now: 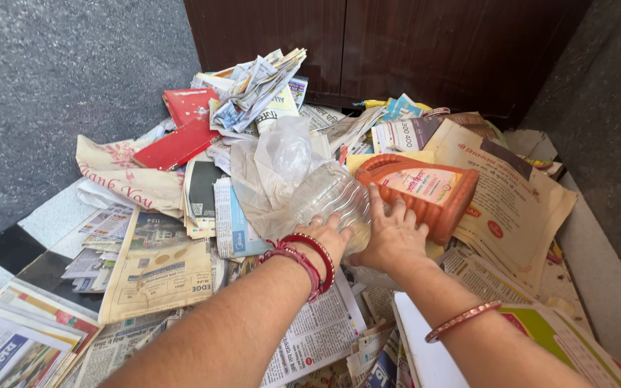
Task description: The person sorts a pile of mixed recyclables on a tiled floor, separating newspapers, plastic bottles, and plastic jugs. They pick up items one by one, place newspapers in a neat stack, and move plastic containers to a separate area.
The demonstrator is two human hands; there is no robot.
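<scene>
Both hands are landing on a clear plastic bottle that's lying on its side on top of a big heap of old newspapers and scrap paper on the floor, right in front of a dark wooden cabinet. The left hand is wrapping over the near end of the bottle, its grip looking partly curled on it, and the right hand is pressing flat with the fingers spread, sitting between the clear bottle and an orange plastic jug just beside it. I can't tell if the right grip is really closing on anything yet. The clear bottle looks empty, so I'm guessing it's super light, thin-walled and ribbed, the kind that's crinkling and denting if squeezed hard. Smooth plastic, probably a bit slippery, so grabbing around the ribbed middle seems safest. The orange jug looks stiffer and thicker, with a moulded handle. A crumpled clear plastic bag is touching the bottle's far end, and red card covers are lying further back.
</scene>
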